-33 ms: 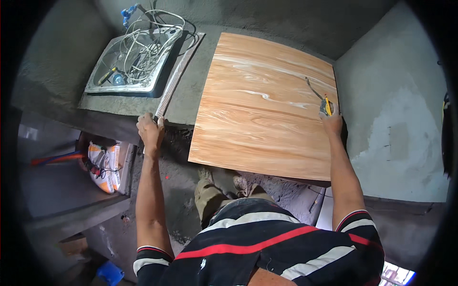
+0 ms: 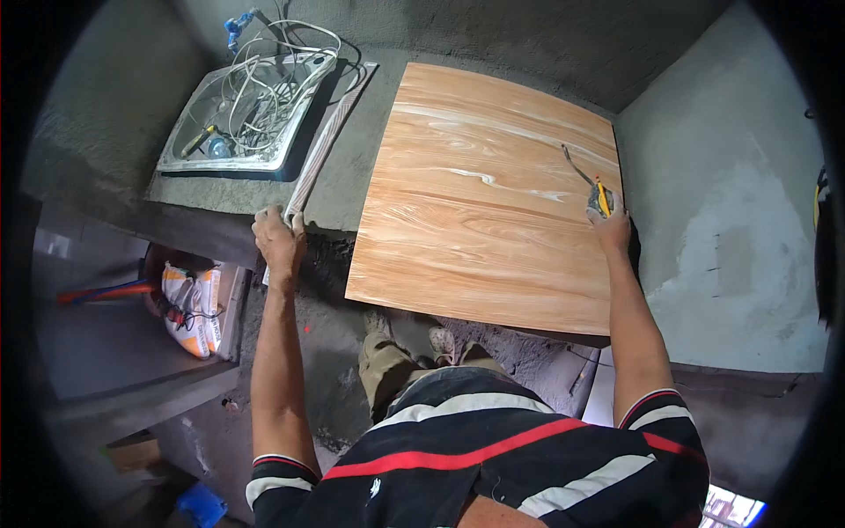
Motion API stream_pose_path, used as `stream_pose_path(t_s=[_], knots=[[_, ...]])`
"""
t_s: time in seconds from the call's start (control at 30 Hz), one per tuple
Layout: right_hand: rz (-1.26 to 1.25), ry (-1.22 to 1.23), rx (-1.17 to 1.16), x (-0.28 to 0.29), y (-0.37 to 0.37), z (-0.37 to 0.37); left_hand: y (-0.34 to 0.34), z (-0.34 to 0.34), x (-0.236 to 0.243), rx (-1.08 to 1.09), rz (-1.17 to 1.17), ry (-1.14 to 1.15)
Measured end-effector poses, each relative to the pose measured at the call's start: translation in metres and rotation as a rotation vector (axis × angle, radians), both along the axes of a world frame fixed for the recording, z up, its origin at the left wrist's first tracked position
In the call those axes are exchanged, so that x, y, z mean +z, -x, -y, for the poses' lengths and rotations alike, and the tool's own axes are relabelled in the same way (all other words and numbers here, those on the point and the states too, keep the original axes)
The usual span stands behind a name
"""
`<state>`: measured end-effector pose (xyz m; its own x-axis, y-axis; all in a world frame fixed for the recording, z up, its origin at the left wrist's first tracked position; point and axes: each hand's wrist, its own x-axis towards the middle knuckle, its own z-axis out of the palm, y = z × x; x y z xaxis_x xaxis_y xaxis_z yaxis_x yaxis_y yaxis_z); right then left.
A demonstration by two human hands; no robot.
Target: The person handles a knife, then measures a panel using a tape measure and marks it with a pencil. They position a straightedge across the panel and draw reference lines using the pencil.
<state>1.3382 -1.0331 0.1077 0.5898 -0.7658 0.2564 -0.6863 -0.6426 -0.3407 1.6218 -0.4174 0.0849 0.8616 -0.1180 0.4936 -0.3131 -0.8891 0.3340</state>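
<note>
A large square wood-patterned tile (image 2: 484,202) lies on the rough grey counter, its near edge jutting over the front. At its right edge, my right hand (image 2: 613,231) is closed around a yellow-and-black tape measure (image 2: 602,201). A dark curved strap (image 2: 574,163) trails from the tape measure over the tile. To the left, my left hand (image 2: 279,239) is closed on the near end of a long, narrow striped strip (image 2: 321,154). That strip lies on the counter between the tile and a white-rimmed sink (image 2: 231,165), and its near end sticks out below my hand.
Tangled pale cable (image 2: 273,97) and a yellow-handled tool (image 2: 198,141) fill the sink, under a blue-handled tap (image 2: 236,28). Cement walls (image 2: 713,176) enclose the counter at the back and sides. White-and-orange bags (image 2: 189,308) stand below left; a blue object (image 2: 202,504) lies on the floor.
</note>
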Motion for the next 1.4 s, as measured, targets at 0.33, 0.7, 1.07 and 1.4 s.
stream_pose_path(t_s=[0.33,0.7,1.07,1.4], knots=[[0.116,0.002,-0.129,0.026,0.064,0.005,-0.019,0.074,-0.007,-0.321,-0.088,0.101],[-0.077,0.343,0.154,-0.040,0.067,0.047,-0.031,0.099,-0.031,-0.158,0.082,0.029],[-0.140,0.296,0.021,-0.058,0.057,0.064,-0.031,0.102,-0.030,-0.144,0.037,0.039],[-0.165,0.300,0.006,-0.057,0.053,0.062,-0.031,0.106,-0.030,-0.134,0.095,0.054]])
